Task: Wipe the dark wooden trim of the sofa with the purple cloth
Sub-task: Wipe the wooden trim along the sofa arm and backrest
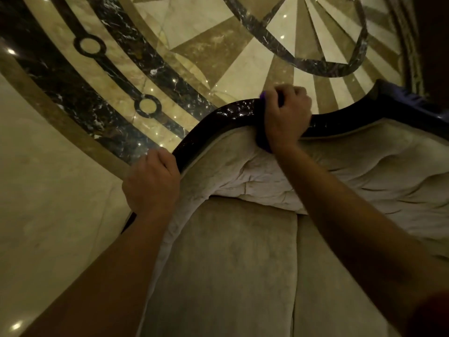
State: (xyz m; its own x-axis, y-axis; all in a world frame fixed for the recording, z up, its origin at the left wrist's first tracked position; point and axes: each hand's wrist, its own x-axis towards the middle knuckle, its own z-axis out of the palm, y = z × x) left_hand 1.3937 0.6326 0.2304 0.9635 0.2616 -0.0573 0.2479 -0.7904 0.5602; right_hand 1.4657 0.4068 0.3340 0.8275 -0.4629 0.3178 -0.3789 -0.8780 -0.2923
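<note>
The sofa's dark wooden trim (230, 115) curves glossy along the top of the beige backrest, from lower left up to the far right. My right hand (286, 117) is closed over the trim near its middle, pressing the purple cloth (263, 142) around it. Only small purple bits of cloth show above and below the fingers. My left hand (151, 183) grips the trim's lower left end, fingers wrapped over the wood. Both forearms reach in from the bottom of the view.
The beige sofa cushions (230, 263) and tufted backrest (364, 171) fill the lower right. Beyond the trim lies a polished marble floor (194, 45) with dark inlaid bands and a star pattern. A purple-lit edge (413, 98) shows at the trim's far right.
</note>
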